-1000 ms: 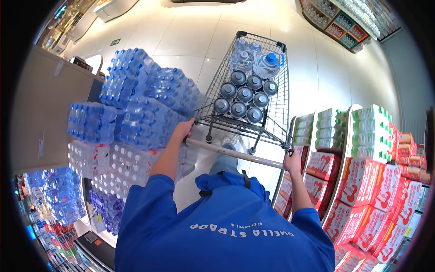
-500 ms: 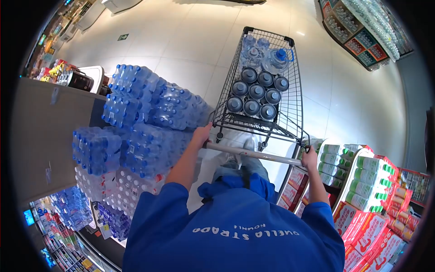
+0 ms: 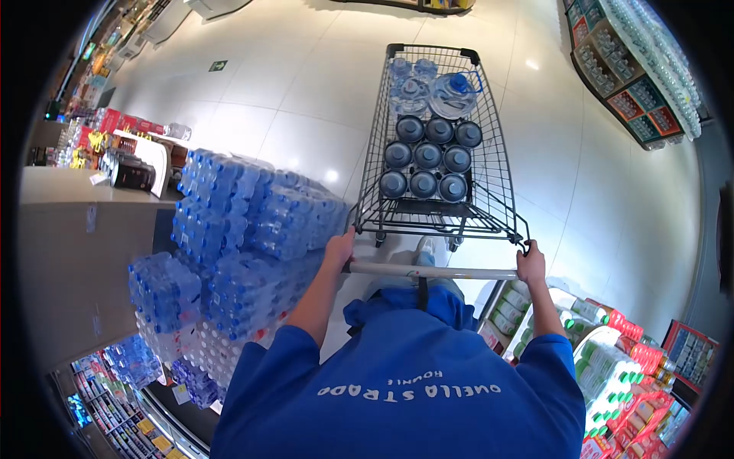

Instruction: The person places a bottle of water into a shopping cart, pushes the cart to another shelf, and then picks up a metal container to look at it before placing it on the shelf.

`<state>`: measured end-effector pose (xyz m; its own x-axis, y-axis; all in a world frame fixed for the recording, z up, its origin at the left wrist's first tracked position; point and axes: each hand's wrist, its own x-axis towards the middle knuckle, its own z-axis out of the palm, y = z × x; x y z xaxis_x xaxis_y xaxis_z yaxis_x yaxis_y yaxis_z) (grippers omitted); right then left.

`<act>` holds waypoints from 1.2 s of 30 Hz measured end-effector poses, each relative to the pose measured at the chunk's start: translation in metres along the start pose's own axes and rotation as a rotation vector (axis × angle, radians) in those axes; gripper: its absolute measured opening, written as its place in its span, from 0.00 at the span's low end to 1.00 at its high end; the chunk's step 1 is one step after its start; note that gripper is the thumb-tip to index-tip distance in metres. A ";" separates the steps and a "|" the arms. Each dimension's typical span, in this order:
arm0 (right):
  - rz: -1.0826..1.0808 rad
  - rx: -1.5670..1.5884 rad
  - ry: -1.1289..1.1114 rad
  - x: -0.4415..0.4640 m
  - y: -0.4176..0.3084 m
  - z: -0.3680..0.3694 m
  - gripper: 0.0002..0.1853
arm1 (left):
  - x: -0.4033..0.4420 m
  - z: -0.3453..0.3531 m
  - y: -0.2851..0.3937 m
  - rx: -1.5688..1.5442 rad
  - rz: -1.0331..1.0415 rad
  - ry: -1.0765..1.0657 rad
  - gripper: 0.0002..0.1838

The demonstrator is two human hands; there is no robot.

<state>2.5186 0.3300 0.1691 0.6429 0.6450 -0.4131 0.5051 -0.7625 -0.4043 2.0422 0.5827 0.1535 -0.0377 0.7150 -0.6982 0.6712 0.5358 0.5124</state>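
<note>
I hold a wire shopping cart (image 3: 493, 180) at the two ends of its pale handle bar (image 3: 436, 271). My left hand (image 3: 341, 249) is closed round the left end, where the bar meets the dark frame. At the right end, my right hand (image 3: 531, 262) is wrapped round the frame in the same way. Inside the basket stand several dark round-topped containers (image 3: 428, 156) in rows, their kind not clear from above. Beyond them, at the far end, are clear water bottles (image 3: 413, 96) and a large water jug (image 3: 454, 96) with a blue cap and handle.
Stacked packs of bottled water (image 3: 229, 214) rise close on the left, beside a grey counter (image 3: 84, 252). Shelves of green-capped bottles (image 3: 604, 367) and red packages (image 3: 642, 413) stand near on the right. A curved bottle display (image 3: 631, 76) is farther off, across the tiled floor (image 3: 306, 99).
The cart has turned slightly leftward and now points straighter ahead. The water stacks and right-hand shelves have slid lower in view. Both hands keep their hold.
</note>
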 end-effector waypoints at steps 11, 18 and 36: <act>-0.070 -0.049 -0.029 0.124 -0.082 -0.045 0.21 | 0.073 -0.014 0.072 -0.222 -0.024 0.085 0.33; -0.139 -0.077 -0.005 0.193 -0.125 -0.050 0.20 | 0.098 -0.036 0.135 -0.322 -0.045 0.082 0.31; -0.183 -0.128 -0.032 0.342 -0.255 -0.073 0.18 | 0.186 -0.075 0.235 -0.376 -0.140 0.109 0.31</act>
<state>2.6524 0.7412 0.1904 0.5164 0.7730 -0.3685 0.6821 -0.6315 -0.3689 2.1371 0.8751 0.1817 -0.2013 0.6563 -0.7271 0.3380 0.7433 0.5773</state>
